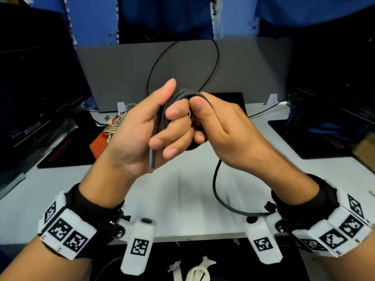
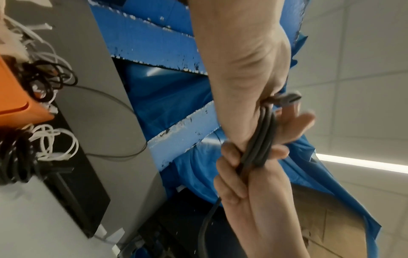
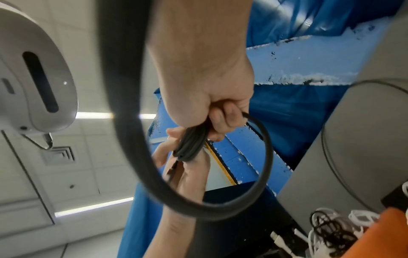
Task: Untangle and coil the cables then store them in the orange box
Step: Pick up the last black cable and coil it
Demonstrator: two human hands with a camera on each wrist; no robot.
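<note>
cable coil between both hands; box left, behind

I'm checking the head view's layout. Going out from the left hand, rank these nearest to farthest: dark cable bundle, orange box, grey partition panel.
1. Dark cable bundle: gripped in the left hand itself, shared with the right hand.
2. Orange box: on the desk just left of and behind that hand.
3. Grey partition panel: upright at the desk's back edge.

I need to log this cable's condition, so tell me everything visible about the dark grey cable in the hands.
The dark grey cable is thick, round and matte, rubbery-looking. Several loops are bundled upright above the table, gripped by the left hand and pinched by the right hand. A grey plug end hangs below the left palm; a loose tail curves down by the right wrist.
</note>
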